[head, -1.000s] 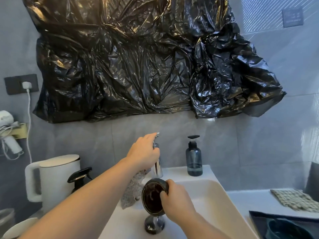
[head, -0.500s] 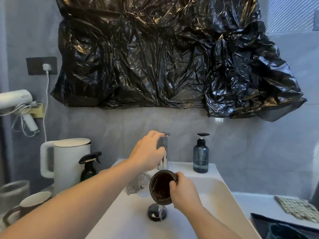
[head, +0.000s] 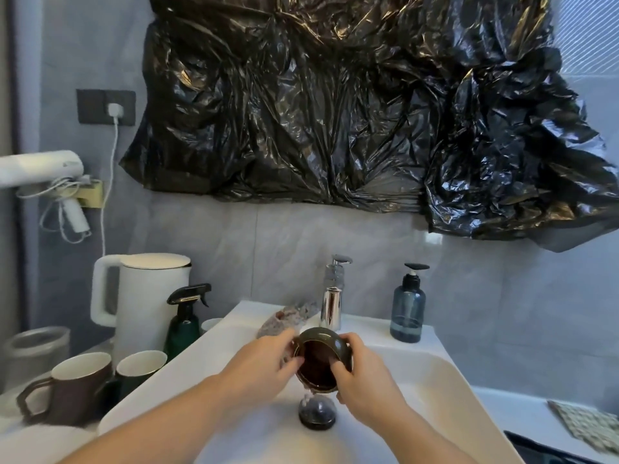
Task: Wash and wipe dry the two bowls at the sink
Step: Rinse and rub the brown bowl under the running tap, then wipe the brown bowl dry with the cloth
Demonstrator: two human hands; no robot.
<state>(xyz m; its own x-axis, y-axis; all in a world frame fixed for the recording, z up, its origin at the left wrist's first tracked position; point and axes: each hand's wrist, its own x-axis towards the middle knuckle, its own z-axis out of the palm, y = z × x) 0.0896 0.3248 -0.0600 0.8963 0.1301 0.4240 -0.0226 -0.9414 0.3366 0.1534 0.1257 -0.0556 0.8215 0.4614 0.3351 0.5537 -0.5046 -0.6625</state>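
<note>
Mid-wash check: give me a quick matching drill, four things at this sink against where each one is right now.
Things:
1. bowl
2. blue soap bottle
3. white kettle
4. brown mug

Places:
A. far left on the counter, handle pointing left
B. held over the sink by the left hand and right hand
C. right of the faucet, on the sink's back ledge
D. behind the green spray bottle

Pairs: 1-B, 2-C, 3-D, 4-A
</note>
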